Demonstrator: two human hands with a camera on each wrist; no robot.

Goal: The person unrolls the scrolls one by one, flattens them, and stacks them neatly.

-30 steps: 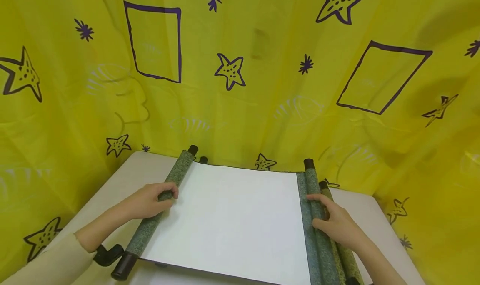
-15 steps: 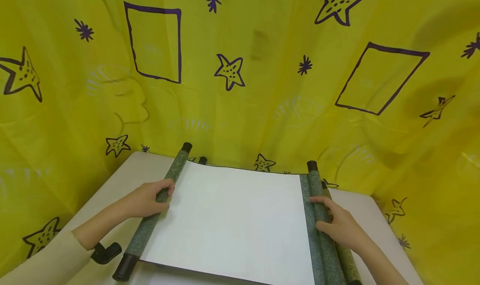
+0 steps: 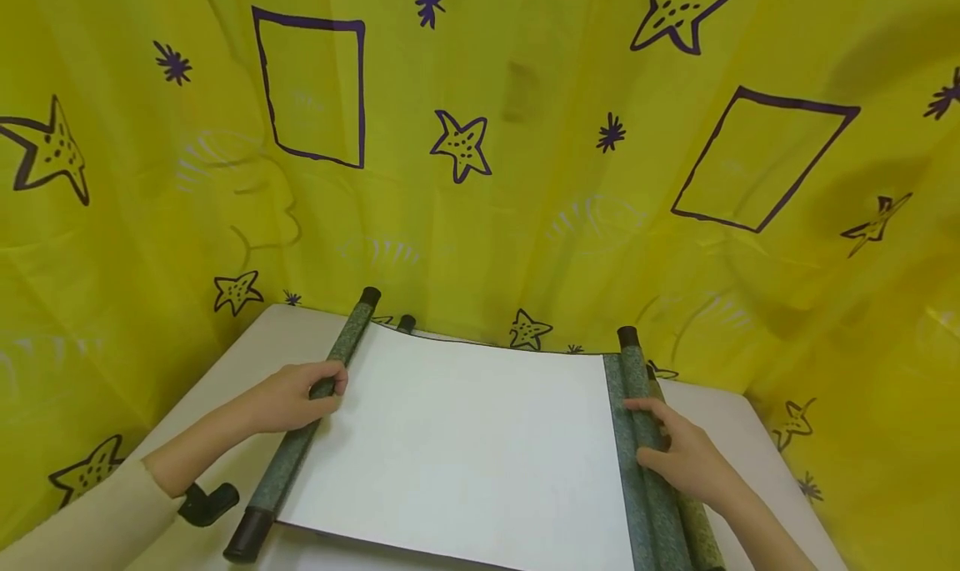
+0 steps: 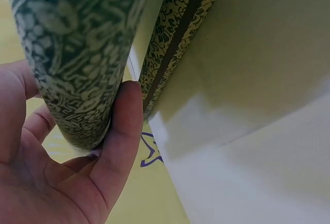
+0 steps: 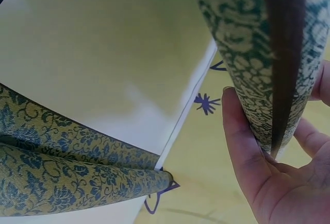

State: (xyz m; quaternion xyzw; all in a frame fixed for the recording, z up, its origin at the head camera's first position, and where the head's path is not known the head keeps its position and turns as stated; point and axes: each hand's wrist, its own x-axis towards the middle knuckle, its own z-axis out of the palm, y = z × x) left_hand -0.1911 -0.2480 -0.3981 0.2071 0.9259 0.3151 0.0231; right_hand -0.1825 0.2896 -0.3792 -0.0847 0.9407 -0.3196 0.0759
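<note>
A hanging scroll with a blank white sheet is spread between two rolls of green patterned cloth with dark end knobs. My left hand grips the left roll; in the left wrist view, fingers and thumb curl round the green roll from below. On the other side my right hand holds the right roll, thumb and fingers round it, as the right wrist view of the green roll also shows. Both rolls are raised above the table. The sheet sags slightly at its far edge.
Beneath the right roll lies a gold patterned roll, seen larger in the right wrist view as a gold-and-blue roll. Another gold patterned roll shows in the left wrist view. A yellow curtain surrounds the white table.
Both hands have moved slightly apart with the rolls: the left one leftward, the right one a little rightward and nearer. The sheet's far edge now dips more.
</note>
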